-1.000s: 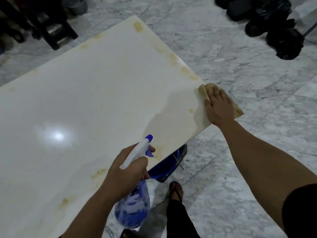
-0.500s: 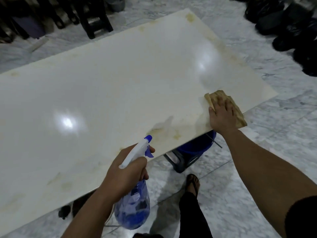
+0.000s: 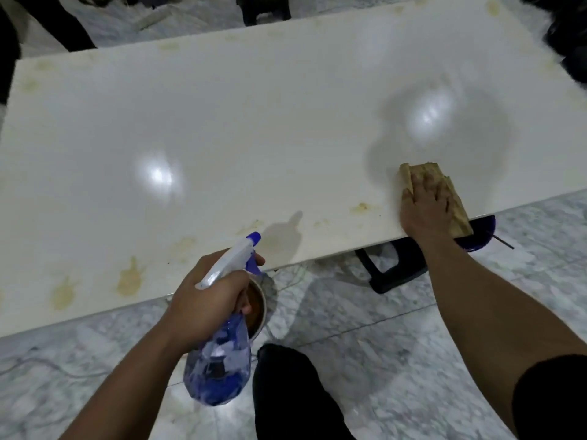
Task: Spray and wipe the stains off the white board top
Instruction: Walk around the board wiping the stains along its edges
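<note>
A gray marble floor [image 3: 365, 312] lies under a big white tabletop [image 3: 254, 138]. Yellow-brown stains [image 3: 129, 277] sit along its near edge. The left hand [image 3: 206, 296] has a closed grip around a blue spray bottle [image 3: 219, 369] with a white top. It is partly full of clear liquid. Its nozzle points at the tabletop. The right hand [image 3: 425, 211] presses flat on a tan cloth [image 3: 451, 198] at the near edge, right of the stains. A small can [image 3: 255, 308] of brown stuff stands on the floor behind the bottle.
</note>
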